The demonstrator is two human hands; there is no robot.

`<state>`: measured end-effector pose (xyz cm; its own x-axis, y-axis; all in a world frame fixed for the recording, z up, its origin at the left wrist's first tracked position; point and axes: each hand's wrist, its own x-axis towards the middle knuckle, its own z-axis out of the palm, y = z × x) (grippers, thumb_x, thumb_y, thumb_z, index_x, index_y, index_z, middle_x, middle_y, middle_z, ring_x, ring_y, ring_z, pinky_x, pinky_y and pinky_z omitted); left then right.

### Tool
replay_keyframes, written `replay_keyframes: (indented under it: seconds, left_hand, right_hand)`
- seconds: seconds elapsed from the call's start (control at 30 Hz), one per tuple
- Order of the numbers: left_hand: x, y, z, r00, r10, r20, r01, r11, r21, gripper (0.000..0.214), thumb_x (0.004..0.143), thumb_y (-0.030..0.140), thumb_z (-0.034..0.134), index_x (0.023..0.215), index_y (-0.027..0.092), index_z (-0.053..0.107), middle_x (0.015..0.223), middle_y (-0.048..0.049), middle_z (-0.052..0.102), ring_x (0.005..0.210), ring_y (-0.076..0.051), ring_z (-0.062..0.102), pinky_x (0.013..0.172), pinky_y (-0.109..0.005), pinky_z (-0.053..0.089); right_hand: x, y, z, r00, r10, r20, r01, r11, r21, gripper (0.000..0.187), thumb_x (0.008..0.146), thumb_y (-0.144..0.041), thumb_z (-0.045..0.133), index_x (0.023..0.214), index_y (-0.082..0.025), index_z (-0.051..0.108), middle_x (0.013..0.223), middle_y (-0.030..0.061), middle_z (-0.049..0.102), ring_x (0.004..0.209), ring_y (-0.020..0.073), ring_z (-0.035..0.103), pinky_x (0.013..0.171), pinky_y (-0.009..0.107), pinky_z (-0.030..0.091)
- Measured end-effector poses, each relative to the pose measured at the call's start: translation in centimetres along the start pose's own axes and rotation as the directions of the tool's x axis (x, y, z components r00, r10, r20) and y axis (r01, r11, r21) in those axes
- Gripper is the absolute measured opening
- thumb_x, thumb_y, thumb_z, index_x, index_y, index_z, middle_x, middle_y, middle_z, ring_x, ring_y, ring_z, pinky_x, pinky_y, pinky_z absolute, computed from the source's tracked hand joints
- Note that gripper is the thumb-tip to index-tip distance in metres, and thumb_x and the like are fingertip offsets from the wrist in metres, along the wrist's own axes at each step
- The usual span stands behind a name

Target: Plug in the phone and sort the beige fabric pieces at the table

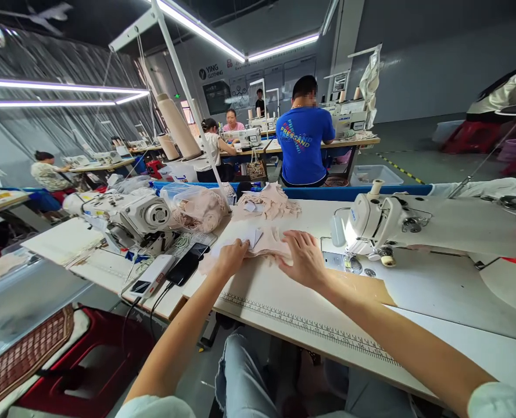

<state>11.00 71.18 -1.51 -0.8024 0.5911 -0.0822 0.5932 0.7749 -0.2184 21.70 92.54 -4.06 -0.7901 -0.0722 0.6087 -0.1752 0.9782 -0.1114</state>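
A stack of pale beige fabric pieces [269, 244] lies on the white sewing table, with a white paper slip [253, 237] on its left part. My left hand [232, 260] is closed at the stack's left end, fingers curled on the cloth beside the slip; the exact grip is partly hidden. Flat over the right end rests my right hand [304, 260], fingers spread. Behind the stack is a loose pile of beige cloth pieces [273, 202]. Just right of my right hand stands the lit head of a white sewing machine [365, 223].
Left on the table are another sewing machine [140, 212], a clear bag of beige cloth [201, 209], a black phone [189, 264] and a white power bank [153, 277] with cables. A printed ruler [305, 325] runs along the front edge. Several people sew farther back.
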Motion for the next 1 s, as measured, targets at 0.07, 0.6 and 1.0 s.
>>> replay_keyframes:
  seconds: [0.07, 0.6, 1.0]
  left_hand:
    - [-0.2, 0.1, 0.1, 1.000, -0.007, -0.006, 0.007, 1.000, -0.002, 0.052, 0.102, 0.027, 0.051, 0.153, 0.022, 0.041, 0.134, -0.0178, 0.055, 0.110, -0.032, 0.067, 0.088, -0.040, 0.055]
    - [-1.0, -1.2, 0.7, 0.999, 0.024, -0.039, -0.024, 1.000, 0.009, 0.061, 0.097, 0.018, 0.055, 0.154, 0.031, 0.040, 0.143, -0.0118, 0.053, 0.110, -0.028, 0.068, 0.090, -0.038, 0.056]
    - [-2.4, -1.8, -0.7, 0.998, 0.057, -0.018, -0.059, 0.985, -0.161, 0.056, 0.101, 0.052, 0.054, 0.153, 0.033, 0.046, 0.159, -0.0070, 0.045, 0.125, -0.028, 0.064, 0.100, -0.036, 0.054]
  right_hand:
    - [1.2, -2.4, 0.7, 0.994, 0.080, 0.074, -0.078, 0.997, -0.027, 0.071, 0.090, -0.048, 0.062, 0.147, -0.007, 0.049, 0.149, 0.0224, 0.053, 0.137, 0.0379, 0.043, 0.116, 0.055, 0.028]
    - [3.7, -1.5, 1.7, 0.865, 0.143, 0.482, -0.067, 0.983, -0.171, 0.059, 0.094, -0.019, 0.058, 0.151, -0.017, 0.042, 0.130, 0.0191, 0.063, 0.107, 0.0268, 0.068, 0.085, 0.033, 0.053]
    - [-1.8, 3.4, -0.9, 0.862, 0.043, 0.505, 0.033, 0.990, -0.140, 0.051, 0.089, -0.007, 0.044, 0.133, -0.021, 0.064, 0.115, 0.0100, 0.067, 0.076, 0.0181, 0.063, 0.062, 0.027, 0.044]
